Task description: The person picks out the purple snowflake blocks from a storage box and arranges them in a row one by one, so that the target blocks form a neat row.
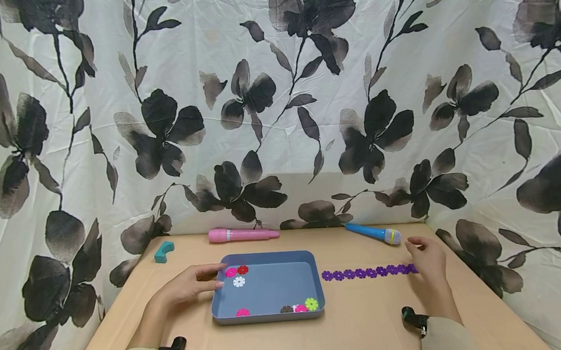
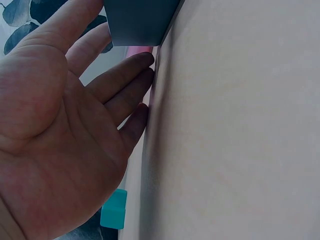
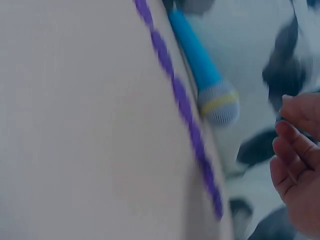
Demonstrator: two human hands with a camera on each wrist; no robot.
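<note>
My left hand [image 1: 191, 284] is at the left side of a blue-grey tray [image 1: 266, 258], its fingertips and thumb touching the edge. In the left wrist view the fingers [image 2: 125, 82] are fairly straight, with the tray's outer wall [image 2: 142, 22] at the top. Inside the tray lie several flower-shaped discs, such as a white one [image 1: 239, 281], a red one [image 1: 243, 270] and a lime one [image 1: 311, 304]. A row of purple flower discs [image 1: 360, 273] stretches right from the tray. Over its right end hovers my right hand [image 1: 427, 259], fingers loosely bent with nothing visible between them.
Behind the tray lies a pink toy microphone [image 1: 245, 234]. A blue toy microphone [image 1: 373, 234] with a grey head is at the back right, near my right hand. A teal curved block [image 1: 163, 252] stands at the back left. Floral cloth [image 1: 302, 141] hangs behind the table [image 1: 357, 320].
</note>
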